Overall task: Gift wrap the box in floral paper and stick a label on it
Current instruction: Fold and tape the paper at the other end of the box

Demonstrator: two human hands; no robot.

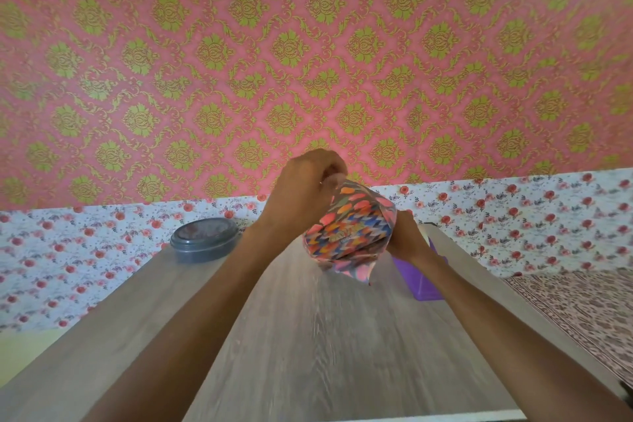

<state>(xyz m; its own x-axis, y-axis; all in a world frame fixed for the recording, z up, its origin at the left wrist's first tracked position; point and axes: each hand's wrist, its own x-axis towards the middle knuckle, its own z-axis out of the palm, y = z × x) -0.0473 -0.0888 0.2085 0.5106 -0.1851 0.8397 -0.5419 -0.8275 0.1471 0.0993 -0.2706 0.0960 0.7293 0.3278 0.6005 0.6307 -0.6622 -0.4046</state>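
Observation:
A box wrapped in bright multicoloured floral paper (349, 233) is held up, tilted, above the far part of the wooden table (308, 336). My left hand (305, 188) grips its upper end, fingers curled over the paper's top edge. My right hand (407, 236) holds the box's right side from behind, and the box hides most of its fingers. A loose flap of paper hangs at the box's lower end. No label is visible.
A round dark grey lidded container (205, 240) stands at the table's far left. A purple box (421, 281) sits at the far right, partly behind my right forearm. Patterned wallpaper covers the wall behind. A patterned cloth lies right of the table.

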